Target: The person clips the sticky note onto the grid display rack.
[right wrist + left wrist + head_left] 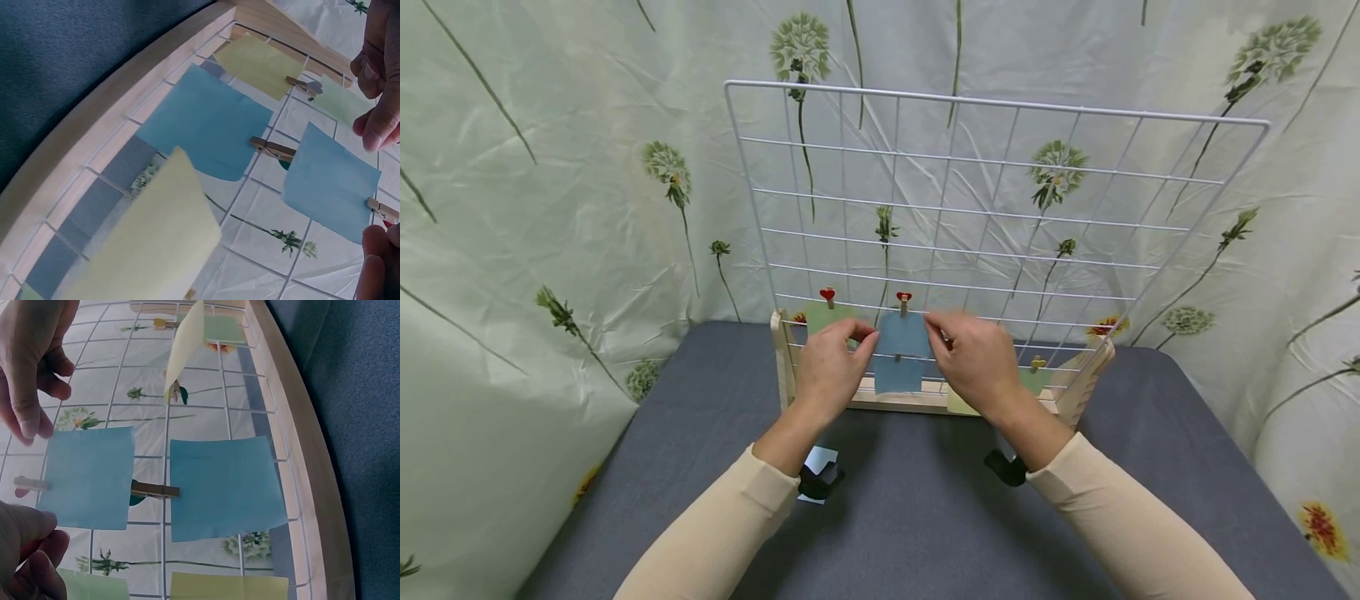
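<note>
An upper blue paper note (pixel 902 333) hangs from a white wire grid under a clothespin (pixel 903 305) with a red heart. Below it a second wooden clothespin (pixel 155 490) holds the lower blue note (pixel 225 487). My left hand (pixel 833 367) is at the upper note's top left corner, thumb and fingers bent close together; the right wrist view shows a small gap between thumb and paper. At the top right corner is my right hand (pixel 976 357), its fingertips just off the paper in the left wrist view. Neither hand visibly grips anything.
The wire grid (pixel 970 158) stands in a wooden base (pixel 917 402) on a dark grey cloth (pixel 910 517). A green note (pixel 818 315) hangs at left, with yellow (pixel 150 237) and green (pixel 1036 380) notes at right. A light blue sheet (pixel 822 457) lies below my left wrist.
</note>
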